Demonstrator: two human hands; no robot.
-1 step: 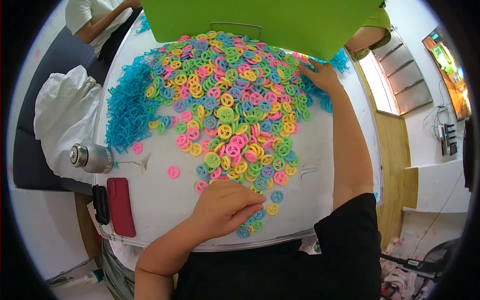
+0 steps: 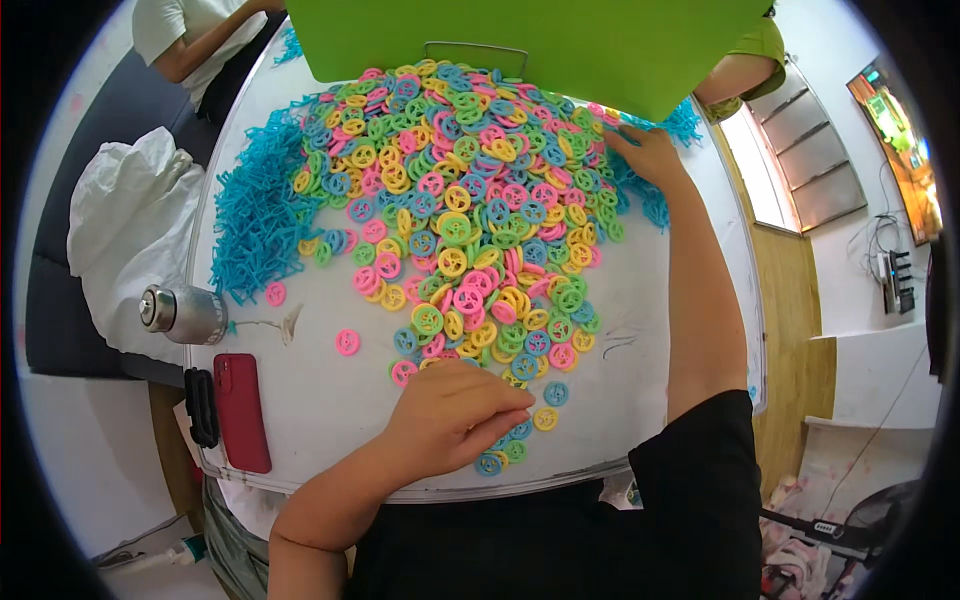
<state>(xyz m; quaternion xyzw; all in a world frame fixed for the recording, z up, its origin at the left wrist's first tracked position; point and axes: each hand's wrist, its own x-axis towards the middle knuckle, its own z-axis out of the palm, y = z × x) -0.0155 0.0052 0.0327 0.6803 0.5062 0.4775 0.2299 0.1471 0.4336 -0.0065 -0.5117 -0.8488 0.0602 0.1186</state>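
Observation:
A large heap of small plastic wheels (image 2: 480, 190) in pink, yellow, green and blue spreads over the white table (image 2: 330, 420). My left hand (image 2: 455, 410) is at the near tip of the heap, thumb and forefinger pressed together; whatever they pinch is hidden. A few loose wheels (image 2: 545, 418) lie beside and partly under it. Stretched forward along the heap's right edge, my right hand (image 2: 650, 157) has its fingers apart over blue plastic sticks (image 2: 655, 205). No object shows in its grasp.
A bigger pile of blue sticks (image 2: 260, 210) lies left of the wheels. Behind the heap stands a green board (image 2: 540, 35) with a wire handle. A metal flask (image 2: 185, 315) and red phone (image 2: 242, 412) are at the left edge. Two people's arms (image 2: 195, 50) show beyond the table.

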